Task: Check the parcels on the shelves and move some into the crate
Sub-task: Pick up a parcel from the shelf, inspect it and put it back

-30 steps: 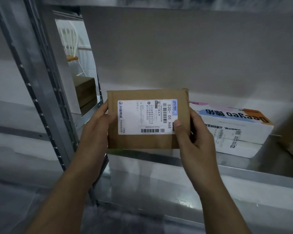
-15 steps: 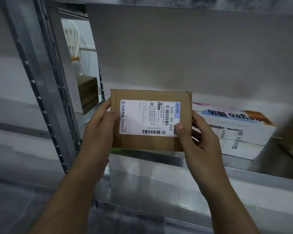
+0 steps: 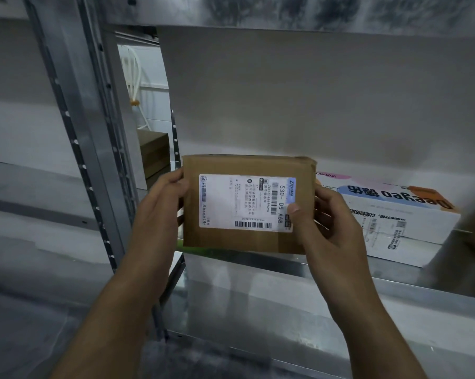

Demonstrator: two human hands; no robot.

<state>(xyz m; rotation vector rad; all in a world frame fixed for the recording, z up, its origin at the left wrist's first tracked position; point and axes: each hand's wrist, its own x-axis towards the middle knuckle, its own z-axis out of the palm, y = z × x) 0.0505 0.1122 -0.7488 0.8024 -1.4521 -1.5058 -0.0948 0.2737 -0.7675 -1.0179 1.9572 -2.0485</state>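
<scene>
Squarely, left hand (image 3: 159, 212) and right hand (image 3: 329, 228) gripping brown parcel (image 3: 248, 205), white box (image 3: 400, 214) on shelf (image 3: 285, 291) beside it.

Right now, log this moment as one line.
left hand: grips flat brown cardboard parcel, left edge | right hand: grips right edge, thumb on white label | white printed box: on metal shelf

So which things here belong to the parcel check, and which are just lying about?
Part of the job: brown parcel, held by the left hand and right hand; white printed box on the metal shelf.
Just lying about: white chair, dark wooden box, both beyond the rack.
</scene>
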